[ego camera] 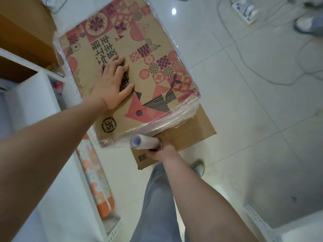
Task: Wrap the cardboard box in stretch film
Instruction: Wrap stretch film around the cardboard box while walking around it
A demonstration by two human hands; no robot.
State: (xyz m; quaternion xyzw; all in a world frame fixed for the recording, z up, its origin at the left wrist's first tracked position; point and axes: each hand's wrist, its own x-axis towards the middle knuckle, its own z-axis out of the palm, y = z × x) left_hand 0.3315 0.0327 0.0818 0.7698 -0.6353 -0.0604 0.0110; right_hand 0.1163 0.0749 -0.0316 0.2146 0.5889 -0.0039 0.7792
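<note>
Brown cardboard box [150, 70] with red and black patterns stands on the white tiled floor [244, 119]. Left hand [111, 84] presses flat on its top; right hand [160, 151] grips the clear stretch film roll [145, 141] at its near edge.

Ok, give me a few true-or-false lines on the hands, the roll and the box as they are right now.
1. The left hand lies flat on the printed top of the box. True.
2. The right hand holds scissors. False: it grips the film roll.
3. Film already covers the near edge of the box. True.
4. The roll is up at the far end of the box. False: it is at the near edge, close to the person.
5. The box rests on a plain carton beneath it. True.
6. The box top is plain brown. False: it bears red and black patterns.
</note>
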